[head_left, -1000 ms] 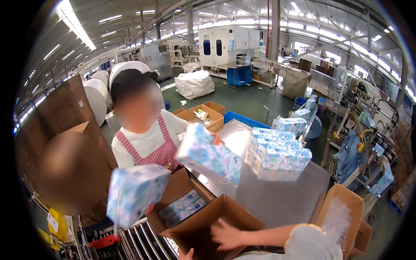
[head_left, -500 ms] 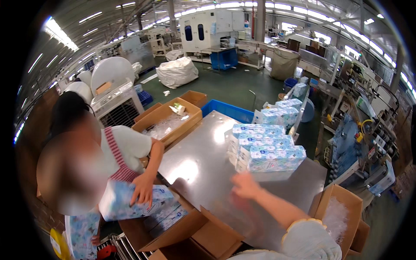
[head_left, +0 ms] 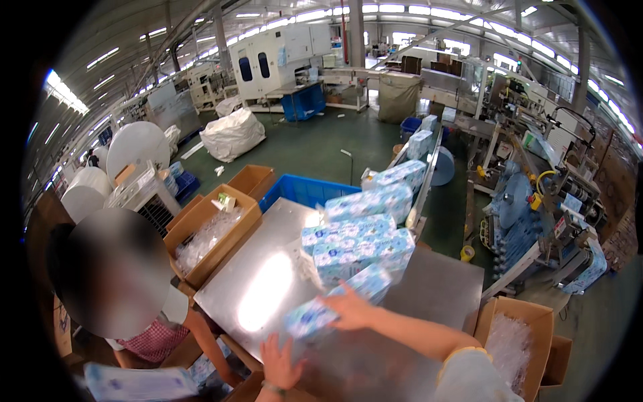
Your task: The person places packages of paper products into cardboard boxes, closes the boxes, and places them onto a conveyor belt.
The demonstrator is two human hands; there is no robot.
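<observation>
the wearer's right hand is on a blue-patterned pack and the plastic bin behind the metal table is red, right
Not quite: the head view shows the plastic bin behind the metal table is blue, not red. The wearer's right hand is indeed on a blue-patterned pack.

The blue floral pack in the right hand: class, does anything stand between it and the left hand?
Nothing visible does; only the metal table shows in the gap between left hand and blue floral pack.

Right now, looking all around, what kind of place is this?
Probably a factory, maybe its packing area: there's a machine with many metal parts, rows of blue-patterned packs on a metal table, and an open cardboard box beside it.
</observation>
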